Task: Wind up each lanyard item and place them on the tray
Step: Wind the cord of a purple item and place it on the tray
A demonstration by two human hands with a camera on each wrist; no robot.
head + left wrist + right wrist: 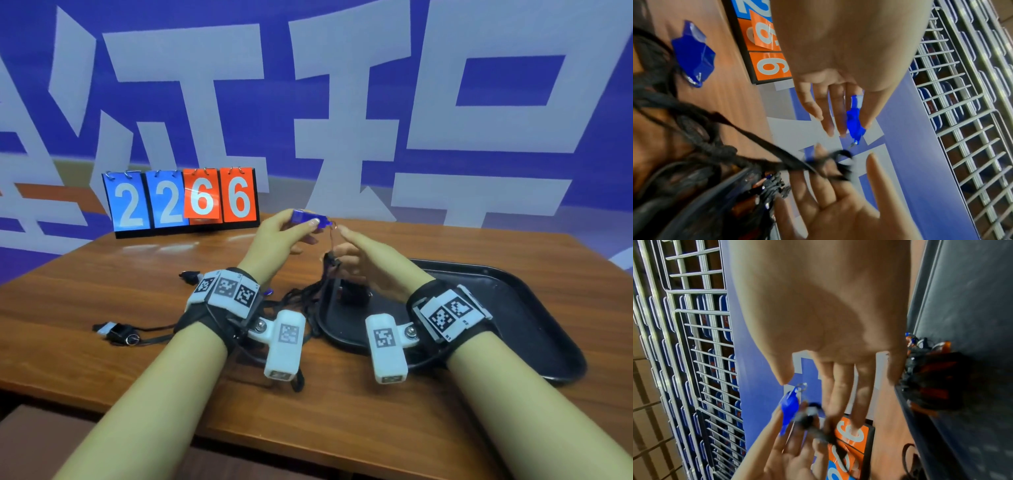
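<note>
Surface: wooden table [102, 284], black tray [534, 308] at right.
Left hand [274, 236]: pinches blue tag [308, 218].
Right hand [363, 260]: fingers straight, black cord [329, 260] draped across them.

The right hand [828, 318] fills the upper middle, fingers straight and pointing down. Just below its fingertips the left hand [789, 456] pinches a blue tag [789, 408], a small metal ring at the tag's top end. A blurred black cord [818, 433] crosses just right of the tag. Well to the tag's right, a wound dark bundle [927, 382] lies in the black tray [972, 321].
</note>
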